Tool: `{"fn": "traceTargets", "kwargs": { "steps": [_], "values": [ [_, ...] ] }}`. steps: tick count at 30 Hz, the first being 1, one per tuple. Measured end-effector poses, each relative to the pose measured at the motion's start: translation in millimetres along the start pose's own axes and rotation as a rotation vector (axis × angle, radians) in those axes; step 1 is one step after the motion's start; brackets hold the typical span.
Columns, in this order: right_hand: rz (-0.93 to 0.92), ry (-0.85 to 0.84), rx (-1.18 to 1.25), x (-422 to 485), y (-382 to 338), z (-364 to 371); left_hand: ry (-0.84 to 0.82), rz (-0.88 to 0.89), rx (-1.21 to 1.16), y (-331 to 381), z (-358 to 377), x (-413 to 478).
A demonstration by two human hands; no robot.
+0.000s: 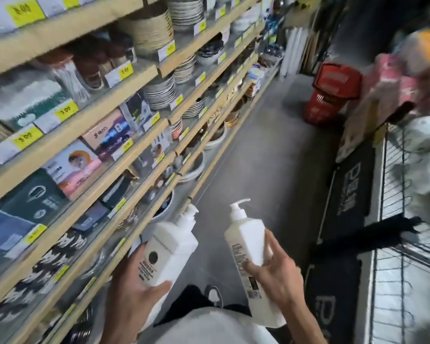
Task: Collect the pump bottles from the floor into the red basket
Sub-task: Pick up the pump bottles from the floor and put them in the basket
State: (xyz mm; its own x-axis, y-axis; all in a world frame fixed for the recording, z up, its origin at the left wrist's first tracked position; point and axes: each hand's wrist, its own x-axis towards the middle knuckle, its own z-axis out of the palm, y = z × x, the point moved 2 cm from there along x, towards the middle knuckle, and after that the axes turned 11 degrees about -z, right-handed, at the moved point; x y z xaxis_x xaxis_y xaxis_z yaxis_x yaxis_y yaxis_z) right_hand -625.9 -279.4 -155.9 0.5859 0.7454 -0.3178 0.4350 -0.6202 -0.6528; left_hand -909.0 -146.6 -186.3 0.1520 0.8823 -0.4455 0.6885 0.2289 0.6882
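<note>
The left hand [137, 291] grips a white rectangular plastic pump bottle [169, 252], the right hand [276, 274] grips a second white pump bottle [248, 242], and the red plastic basket [333, 93] stands well apart on the grey floor [271, 157] beside wooden shelves [90, 155].

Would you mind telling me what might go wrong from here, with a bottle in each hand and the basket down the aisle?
1. The right hand holds its pump bottle mostly by the fingers; it may slip.
2. The left hand's bottle is close to the shelf edge and could knock it.
3. The red basket looks tilted, so dropped bottles might tip it.
</note>
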Motion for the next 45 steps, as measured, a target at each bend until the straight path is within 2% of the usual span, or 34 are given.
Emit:
{"fn": "traceTargets", "kwargs": {
  "steps": [8, 22, 32, 36, 45],
  "values": [
    [0.165, 0.178, 0.131, 5, 12, -17, -0.179, 0.116, 0.124, 43, 27, 61],
    [0.368, 0.357, 0.162, 40, 8, -26, -0.238, 0.259, 0.065, 135, 28, 138],
    [0.372, 0.42, 0.105, 98, 35, -70, -0.215, 0.213, 0.136, 195, 70, 192],
    [0.359, 0.459, 0.121, 134, 49, -95, -0.209, 0.237, 0.161, 234, 94, 213],
    [0.319, 0.427, 0.066, 217, 69, -151, -0.224, 0.328, 0.215, 319, 145, 251]
  ]
}}
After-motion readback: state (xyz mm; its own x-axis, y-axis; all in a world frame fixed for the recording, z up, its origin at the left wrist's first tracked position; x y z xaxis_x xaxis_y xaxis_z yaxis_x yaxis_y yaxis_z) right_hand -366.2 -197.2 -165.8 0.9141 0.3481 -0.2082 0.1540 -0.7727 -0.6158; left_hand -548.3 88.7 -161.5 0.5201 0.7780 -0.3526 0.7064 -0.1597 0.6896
